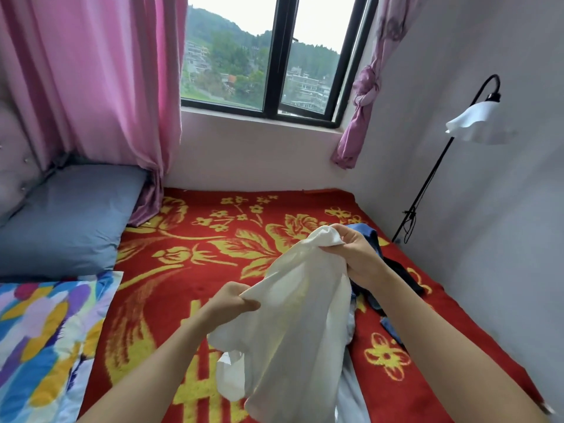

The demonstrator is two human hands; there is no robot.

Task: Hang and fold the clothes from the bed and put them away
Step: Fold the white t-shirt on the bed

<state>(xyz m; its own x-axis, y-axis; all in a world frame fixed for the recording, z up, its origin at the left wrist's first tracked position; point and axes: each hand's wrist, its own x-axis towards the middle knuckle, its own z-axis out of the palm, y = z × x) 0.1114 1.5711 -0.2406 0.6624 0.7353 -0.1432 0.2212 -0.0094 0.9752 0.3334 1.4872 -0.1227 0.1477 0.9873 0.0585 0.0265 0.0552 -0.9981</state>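
Note:
A white garment (pixel 293 315) hangs in the air above the bed (pixel 189 300), which is covered by a red blanket with yellow flowers. My right hand (pixel 360 254) grips its upper edge, held high. Lower and to the left, my left hand (pixel 232 300) pinches another part of the cloth. Behind the garment, a heap of blue and dark clothes (pixel 381 270) lies on the blanket near the right wall, partly hidden by my right arm and by the white cloth.
A grey-blue pillow (pixel 70 221) and a multicoloured pillow (pixel 42 340) lie at the left. Pink curtains (pixel 91 87) hang at the window (pixel 274 56) beyond the bed. A black floor lamp (pixel 470 120) with a white shade stands by the right wall.

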